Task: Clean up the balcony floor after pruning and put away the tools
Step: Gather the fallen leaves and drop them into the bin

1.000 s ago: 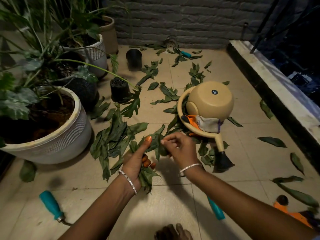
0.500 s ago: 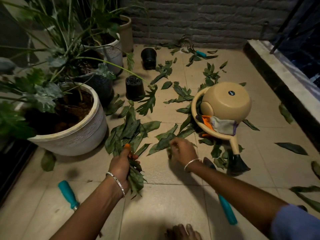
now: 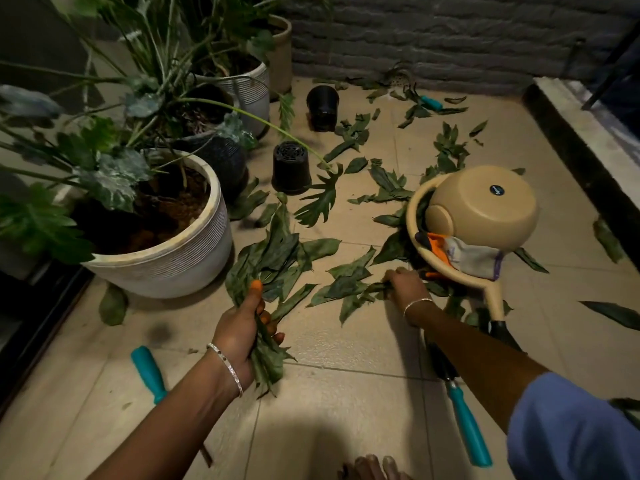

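Cut green leaves lie scattered over the tan tiled balcony floor. My left hand grips a bunch of leaves just above the floor, next to a loose pile of leaves. My right hand reaches forward and pinches leaves lying on the tiles, close to the tan watering can on its side. A glove is tucked in the can's handle. One teal-handled tool lies at the left. A second teal-handled tool is partly hidden under my right arm.
A large white ribbed pot with plants stands at the left, with more pots behind it. Two small black pots sit upside down on the floor. A third teal tool lies near the brick wall. A raised ledge runs along the right.
My right hand went from the bunch down to the floor and forward to leaves beside the watering can. My left hand lowered with its bunch. The view shifted left.
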The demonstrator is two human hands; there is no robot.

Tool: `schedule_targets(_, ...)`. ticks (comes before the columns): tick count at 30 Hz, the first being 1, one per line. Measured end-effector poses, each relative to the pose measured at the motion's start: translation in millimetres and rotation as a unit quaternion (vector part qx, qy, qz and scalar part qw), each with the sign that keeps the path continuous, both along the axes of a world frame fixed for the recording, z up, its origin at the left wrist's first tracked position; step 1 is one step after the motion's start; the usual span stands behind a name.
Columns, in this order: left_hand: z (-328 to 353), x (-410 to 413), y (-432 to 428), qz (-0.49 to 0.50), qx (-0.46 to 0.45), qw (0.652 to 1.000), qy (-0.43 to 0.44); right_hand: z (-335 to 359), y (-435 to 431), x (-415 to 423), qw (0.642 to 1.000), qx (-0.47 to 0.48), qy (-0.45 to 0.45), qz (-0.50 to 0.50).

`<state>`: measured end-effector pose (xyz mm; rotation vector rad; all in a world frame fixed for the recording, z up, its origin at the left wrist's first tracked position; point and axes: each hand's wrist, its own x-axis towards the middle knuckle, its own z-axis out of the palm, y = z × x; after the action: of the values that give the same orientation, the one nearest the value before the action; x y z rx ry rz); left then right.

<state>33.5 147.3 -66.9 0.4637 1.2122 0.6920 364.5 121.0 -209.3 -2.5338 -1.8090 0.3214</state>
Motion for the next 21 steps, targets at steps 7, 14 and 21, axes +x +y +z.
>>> schedule_targets(7,8.0,25.9,-10.9,-0.036,-0.03,0.999,0.002,3.5,-51.7,-5.0,0.999,0.027,0.023,-0.023)
schedule_targets(14,14.0,59.3,-30.4,-0.106,-0.028,0.994,0.015,63.9,-76.4,-50.4,0.92,0.193,0.289,-0.182)
schedule_targets(21,18.0,74.6,-48.9,-0.206,0.025,0.978,-0.026,147.8,-106.6,-143.6,0.862,0.253,0.434,-0.074)
